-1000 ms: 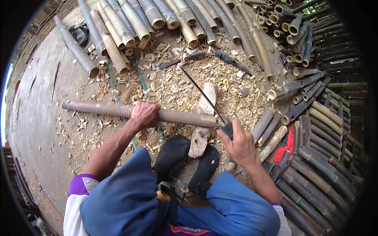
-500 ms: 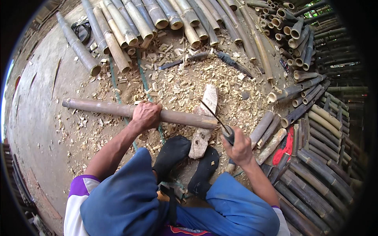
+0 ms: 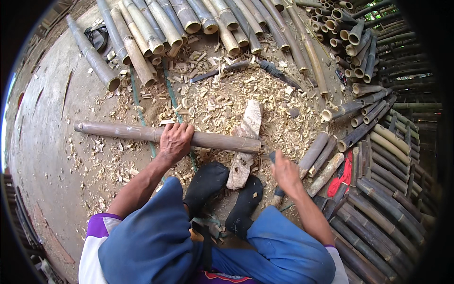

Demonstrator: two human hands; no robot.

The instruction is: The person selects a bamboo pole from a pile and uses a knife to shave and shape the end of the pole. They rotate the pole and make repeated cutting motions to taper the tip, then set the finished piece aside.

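My left hand (image 3: 177, 141) is wrapped round the middle of a brown bamboo pole (image 3: 118, 130) and holds it nearly level from left to right. The pole's right end rests across a pale, rough wooden block (image 3: 241, 169), which stands between my dark-covered feet. Just right of that end, my right hand (image 3: 286, 171) is closed round the dark handle of a knife (image 3: 273, 156). Only a bit of the knife shows at the fist; its blade cannot be made out now.
Wood chips (image 3: 213, 111) cover the ground around the block. Beyond them lie a flat-bladed tool (image 3: 204, 77) and a dark-wrapped tool (image 3: 279, 75). Cut bamboo poles (image 3: 151, 28) line the far side; more bamboo (image 3: 378, 217) is stacked at the right, beside a red cloth (image 3: 341, 177).
My right hand has turned and shifted slightly, and the knife's thin blade, seen before pointing up and left over the block, no longer shows. My left hand and the pole have barely moved.
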